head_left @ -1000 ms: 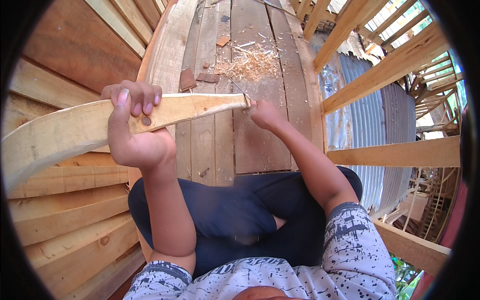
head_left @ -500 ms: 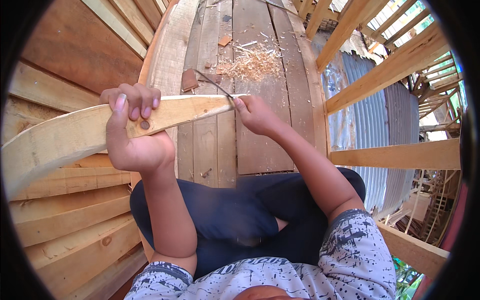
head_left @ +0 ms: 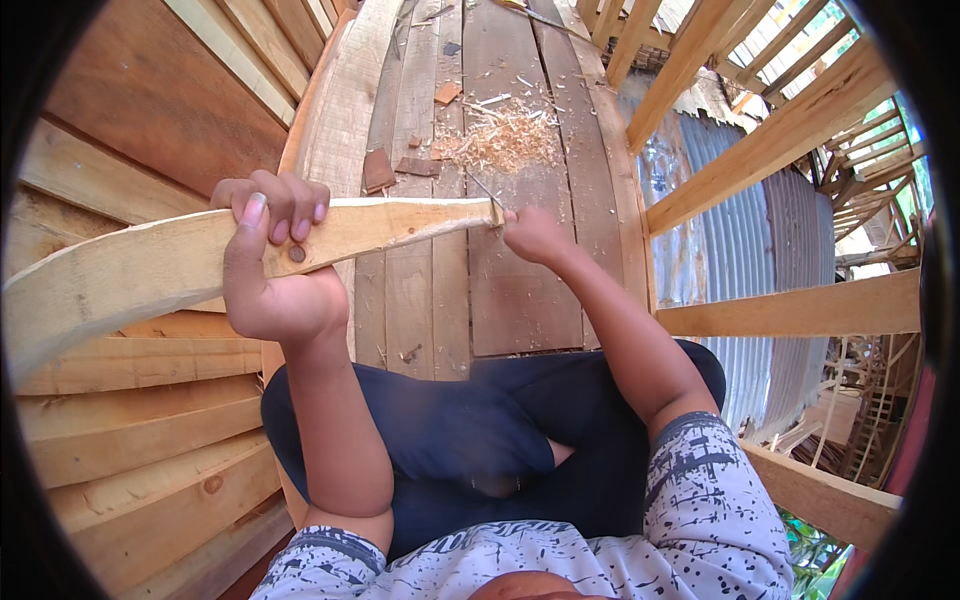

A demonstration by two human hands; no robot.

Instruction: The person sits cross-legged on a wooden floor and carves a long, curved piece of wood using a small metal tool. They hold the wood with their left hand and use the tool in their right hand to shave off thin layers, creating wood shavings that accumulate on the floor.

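A long, curved, pale piece of wood (head_left: 385, 220) runs from the left rim to a narrow end in front of me, with a dark knot on its face. Wrapped over it near the knot is my left hand (head_left: 275, 260), fingers across the top edge and palm below. My right hand (head_left: 535, 237) is closed just beyond the wood's narrow end. From that fist a thin, dark knife blade (head_left: 484, 184) slants up and leftward, crossing the tip of the wood. The knife's handle is hidden inside the fist.
Wood shavings (head_left: 510, 135) lie heaped on the plank floor (head_left: 525, 290), with brown wood scraps (head_left: 380, 170) beside them. A plank wall (head_left: 150, 400) rises at left. Wooden rails (head_left: 800, 306) and corrugated metal sheets (head_left: 735, 230) stand at right. My crossed legs (head_left: 450, 420) are below.
My right hand has moved rightward and slightly nearer, taking the blade along to the wood's very end. The left hand and the wood have shifted only slightly.
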